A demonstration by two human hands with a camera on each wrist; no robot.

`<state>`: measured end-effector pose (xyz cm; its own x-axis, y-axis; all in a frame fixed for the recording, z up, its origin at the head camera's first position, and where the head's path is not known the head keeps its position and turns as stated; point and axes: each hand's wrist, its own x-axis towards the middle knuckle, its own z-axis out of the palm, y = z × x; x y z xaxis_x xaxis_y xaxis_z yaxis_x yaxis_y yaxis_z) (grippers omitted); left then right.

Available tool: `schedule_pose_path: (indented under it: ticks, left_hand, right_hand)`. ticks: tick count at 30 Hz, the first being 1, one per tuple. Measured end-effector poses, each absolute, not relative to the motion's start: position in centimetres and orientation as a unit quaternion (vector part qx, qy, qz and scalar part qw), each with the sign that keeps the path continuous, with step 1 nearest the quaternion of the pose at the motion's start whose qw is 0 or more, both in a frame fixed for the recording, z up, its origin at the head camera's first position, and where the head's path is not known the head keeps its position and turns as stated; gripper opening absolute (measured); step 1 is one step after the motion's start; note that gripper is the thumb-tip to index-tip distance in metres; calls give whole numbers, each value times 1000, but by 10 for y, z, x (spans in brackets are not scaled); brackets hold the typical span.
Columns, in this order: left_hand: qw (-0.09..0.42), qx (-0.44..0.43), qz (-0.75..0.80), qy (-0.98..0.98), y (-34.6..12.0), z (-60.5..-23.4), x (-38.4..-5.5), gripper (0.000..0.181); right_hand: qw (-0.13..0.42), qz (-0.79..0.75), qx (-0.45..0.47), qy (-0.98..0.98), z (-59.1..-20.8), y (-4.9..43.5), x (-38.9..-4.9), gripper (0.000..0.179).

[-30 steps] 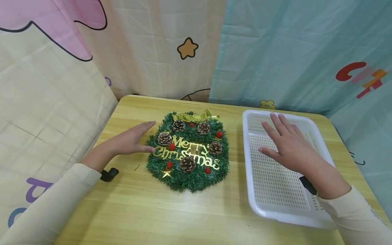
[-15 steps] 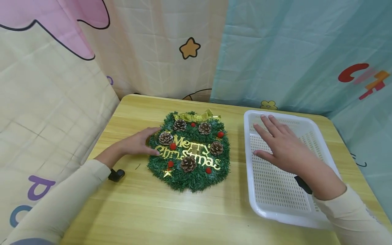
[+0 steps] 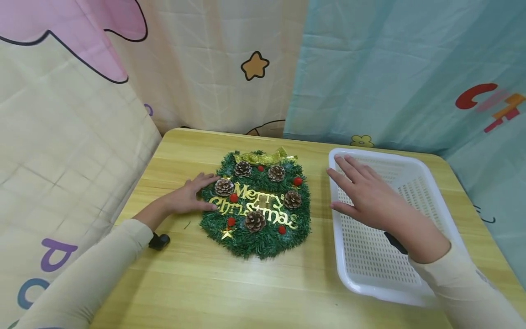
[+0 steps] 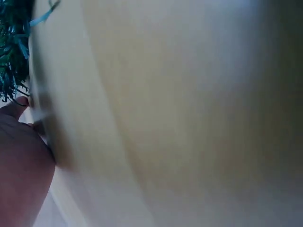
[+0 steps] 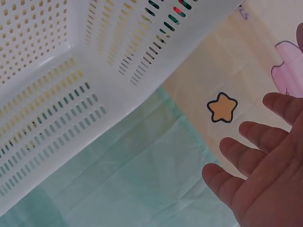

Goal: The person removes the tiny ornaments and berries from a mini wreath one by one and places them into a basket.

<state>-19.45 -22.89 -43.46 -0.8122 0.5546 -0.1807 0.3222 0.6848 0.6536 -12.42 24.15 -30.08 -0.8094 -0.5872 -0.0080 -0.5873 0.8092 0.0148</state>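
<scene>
A green Christmas wreath (image 3: pixel 256 244) with pinecones, red berries, a gold bow and gold "Merry Christmas" lettering lies flat on the wooden table. My left hand (image 3: pixel 185 197) is at its left edge, thumb and fingers spread apart and reaching over the greenery; exact contact is hard to tell. In the left wrist view, part of that hand (image 4: pixel 19 156) shows below the wreath's green tinsel (image 4: pixel 12 47). My right hand (image 3: pixel 370 198) hovers above the white plastic basket (image 3: pixel 339 256), fingers straight and holding nothing. The right wrist view shows its spread fingers (image 5: pixel 244 156) beside the basket's slotted wall (image 5: pixel 118 101).
The basket stands on the right of the table (image 3: pixel 230 292), to the right of the wreath. Printed curtains (image 3: pixel 353 68) hang right behind the table and along both sides. A thin dark scrap (image 3: pixel 187 225) lies left of the wreath.
My left hand has moved right, from beside the wreath to over its left edge. My right hand has shifted left toward the basket's left rim. Wreath and basket stay put.
</scene>
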Motion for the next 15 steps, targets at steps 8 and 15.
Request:
schedule_pose_path:
  ticks: [8,15]
  left_hand:
    - [170,239,306,906,-229,-439,-195,92]
    - [156,246,302,907,-228,-442,-194,91]
  right_hand:
    - [-18,-4,-345,939,-296,237,-136,80]
    - [-2,19,-353,935,-292,228,-136,79]
